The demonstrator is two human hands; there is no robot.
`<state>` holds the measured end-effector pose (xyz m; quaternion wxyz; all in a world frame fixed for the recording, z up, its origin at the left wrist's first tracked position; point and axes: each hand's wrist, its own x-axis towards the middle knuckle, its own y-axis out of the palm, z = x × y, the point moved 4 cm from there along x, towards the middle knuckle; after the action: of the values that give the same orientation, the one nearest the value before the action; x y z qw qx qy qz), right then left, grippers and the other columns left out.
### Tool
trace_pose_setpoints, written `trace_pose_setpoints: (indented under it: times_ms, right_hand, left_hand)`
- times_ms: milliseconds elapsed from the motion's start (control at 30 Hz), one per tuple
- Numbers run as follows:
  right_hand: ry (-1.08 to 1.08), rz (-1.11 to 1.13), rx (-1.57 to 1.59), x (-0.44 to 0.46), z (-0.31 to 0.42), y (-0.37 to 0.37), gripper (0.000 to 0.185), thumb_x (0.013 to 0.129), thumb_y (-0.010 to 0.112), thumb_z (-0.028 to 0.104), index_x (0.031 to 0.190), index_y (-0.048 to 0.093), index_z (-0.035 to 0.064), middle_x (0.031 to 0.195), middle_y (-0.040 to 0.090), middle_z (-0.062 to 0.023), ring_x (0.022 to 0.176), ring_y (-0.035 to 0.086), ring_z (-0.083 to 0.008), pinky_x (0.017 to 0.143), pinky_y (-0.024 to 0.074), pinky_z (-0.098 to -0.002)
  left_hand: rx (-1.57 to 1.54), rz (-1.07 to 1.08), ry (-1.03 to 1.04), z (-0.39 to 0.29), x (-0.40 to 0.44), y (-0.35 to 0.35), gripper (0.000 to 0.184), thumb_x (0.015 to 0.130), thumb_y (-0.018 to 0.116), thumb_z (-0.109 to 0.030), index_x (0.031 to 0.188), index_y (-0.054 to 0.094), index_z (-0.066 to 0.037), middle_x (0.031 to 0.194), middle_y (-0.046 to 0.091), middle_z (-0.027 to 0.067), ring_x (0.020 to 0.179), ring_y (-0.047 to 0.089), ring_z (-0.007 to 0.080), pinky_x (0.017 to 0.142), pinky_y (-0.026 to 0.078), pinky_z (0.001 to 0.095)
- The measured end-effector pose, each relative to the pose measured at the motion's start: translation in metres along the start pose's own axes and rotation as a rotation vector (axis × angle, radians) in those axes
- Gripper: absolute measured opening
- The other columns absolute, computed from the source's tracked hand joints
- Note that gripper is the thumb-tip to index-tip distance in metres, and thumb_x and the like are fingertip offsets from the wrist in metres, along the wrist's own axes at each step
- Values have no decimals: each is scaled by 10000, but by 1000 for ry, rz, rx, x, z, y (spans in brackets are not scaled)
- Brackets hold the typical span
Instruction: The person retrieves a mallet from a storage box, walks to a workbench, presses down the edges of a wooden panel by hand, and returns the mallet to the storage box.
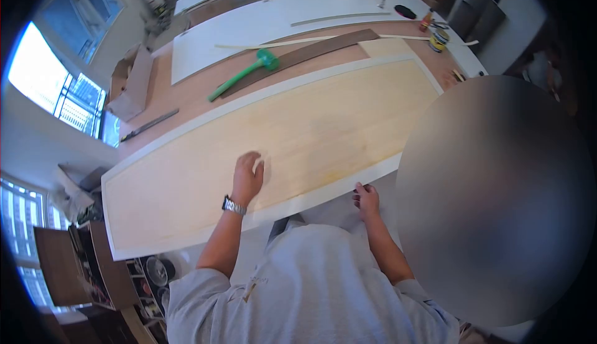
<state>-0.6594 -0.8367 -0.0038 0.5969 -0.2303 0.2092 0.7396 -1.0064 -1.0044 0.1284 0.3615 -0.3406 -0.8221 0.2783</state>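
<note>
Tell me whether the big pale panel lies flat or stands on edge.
Flat: the panel shows its broad face upward, with the left hand over it.

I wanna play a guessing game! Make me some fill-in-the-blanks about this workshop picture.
1. The mallet is ____.
2. The hand with a watch is the person's ____ one.
3. The pale wooden panel has a ____ border.

Missing words: green; left; white.

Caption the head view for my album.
Left fingers over, right fingers beside a long, pale, white-edged wooden panel; green mallet lies beyond.
</note>
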Motion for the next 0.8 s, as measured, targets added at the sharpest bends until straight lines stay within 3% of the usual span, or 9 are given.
trace_pose_setpoints:
  times_ms: [133,267,400,500,600,633,700,800]
  right_hand:
    - [105,32,42,11,-4,-4,252,909,696,276,1023,576,87,907,625,-27,717,587,-149,561,449,-279]
    - [172,57,198,7,-5,-1,246,909,694,272,1030,581,90,934,639,-32,776,615,-170,647,479,-298]
    - [199,17,335,-10,1,3,227,924,685,259,1047,597,89,977,671,-48,865,642,-179,783,503,-319]
    - [212,36,331,-9,0,-5,236,916,701,277,1018,611,84,962,667,-40,881,645,-173,811,510,-332]
    - [249,8,409,-12,8,-5,214,911,707,274,991,615,98,967,670,-28,879,642,-157,800,511,-319]
    - [246,-11,429,-15,5,1,211,911,708,273,989,613,101,968,671,-26,879,641,-152,795,511,-313]
    - [228,-30,429,-12,-7,5,208,910,710,276,986,612,109,945,659,-14,871,635,-142,788,508,-306]
    - [234,-36,420,-10,-10,5,204,909,712,277,983,609,117,909,638,3,855,626,-130,784,504,-303]
  left_hand:
    - [52,-75,22,29,52,-12,181,881,659,-96,1044,651,-16,1089,670,181,1063,608,371,928,491,439]
    - [39,-13,-206,102,128,-2,217,891,667,-118,1088,663,-26,1126,670,188,1091,613,359,962,477,424]
    - [106,35,-136,197,213,33,240,917,628,-112,1109,672,26,1100,689,199,1066,642,339,939,490,428]
    - [247,108,-94,244,263,59,340,926,618,-172,1185,622,49,1240,617,239,1139,584,408,949,486,436]
    - [346,183,-110,267,295,81,419,927,608,-202,1293,563,-5,1344,560,195,1185,555,406,970,466,481]
    - [448,205,-166,275,296,85,429,933,597,-218,1322,546,-44,1350,561,168,1203,549,384,974,459,496]
    - [655,222,-279,230,293,75,456,946,576,-248,1380,511,-124,1362,562,115,1239,538,340,982,444,526]
    - [716,300,-265,258,305,86,475,947,572,-259,1404,482,-160,1394,543,61,1279,510,305,991,410,576]
